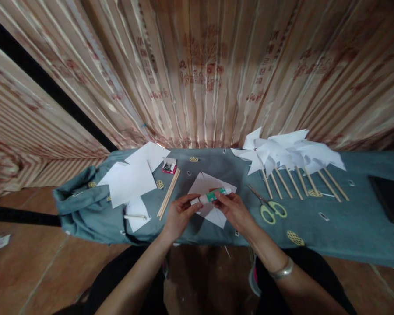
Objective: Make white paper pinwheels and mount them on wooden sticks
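Observation:
Both hands hold a white and green glue stick (211, 195) crosswise in front of me. My left hand (180, 215) is closed on its white left end, and my right hand (233, 210) grips it near the right end. Under the glue stick a square white sheet of paper (213, 180) lies on the cloth, turned cornerwise, with short cuts running in from corners. Green-handled scissors (269, 210) rest just right of my right hand, blades pointing away. Several thin wooden sticks (169, 194) lie left of the sheet.
Several white paper pinwheels (290, 153) on wooden sticks lie at the back right. White sheets (133, 181) and a small red box (169, 166) are at the left. A dark flat object (389, 199) sits far right on the grey-green cloth (335, 232). Curtains (203, 100) hang behind.

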Demonstrator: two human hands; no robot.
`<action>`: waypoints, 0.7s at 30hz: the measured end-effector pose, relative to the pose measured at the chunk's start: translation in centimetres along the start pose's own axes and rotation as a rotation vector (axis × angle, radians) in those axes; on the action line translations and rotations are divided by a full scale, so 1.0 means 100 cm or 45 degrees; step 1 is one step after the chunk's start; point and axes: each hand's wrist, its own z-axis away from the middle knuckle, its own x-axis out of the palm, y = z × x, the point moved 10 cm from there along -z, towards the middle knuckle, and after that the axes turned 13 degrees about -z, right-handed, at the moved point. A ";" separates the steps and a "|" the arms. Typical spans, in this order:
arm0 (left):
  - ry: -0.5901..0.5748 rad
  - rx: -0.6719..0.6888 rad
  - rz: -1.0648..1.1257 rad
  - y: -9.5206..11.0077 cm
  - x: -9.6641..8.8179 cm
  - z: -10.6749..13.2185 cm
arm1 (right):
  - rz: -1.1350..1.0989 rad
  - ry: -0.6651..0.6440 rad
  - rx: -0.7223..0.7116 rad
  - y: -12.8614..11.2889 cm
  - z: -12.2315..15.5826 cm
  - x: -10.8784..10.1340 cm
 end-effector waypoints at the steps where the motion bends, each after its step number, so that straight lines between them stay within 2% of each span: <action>1: 0.020 0.020 -0.053 0.001 -0.006 -0.002 | -0.083 0.041 0.012 -0.003 -0.002 -0.005; 3: 0.106 0.096 -0.242 0.007 -0.025 -0.008 | -0.237 0.096 0.054 -0.008 -0.006 -0.013; 5: 0.192 0.188 -0.648 0.016 -0.042 -0.015 | -0.369 0.111 0.145 -0.008 -0.009 -0.017; 7: 0.197 0.325 -1.011 0.025 -0.045 -0.022 | -0.490 0.105 0.253 -0.005 -0.010 -0.016; 10: 0.145 0.514 -1.300 0.029 -0.038 -0.030 | -0.636 0.098 0.361 0.001 -0.007 -0.013; 13: 0.090 0.573 -1.421 0.022 -0.028 -0.037 | -0.711 0.131 0.411 0.005 -0.004 -0.012; 17: 0.066 0.599 -1.451 0.017 -0.024 -0.041 | -0.770 0.136 0.414 0.002 -0.001 -0.011; 21: 0.110 0.659 -1.491 0.026 -0.026 -0.040 | -0.805 0.108 0.437 0.000 0.001 -0.006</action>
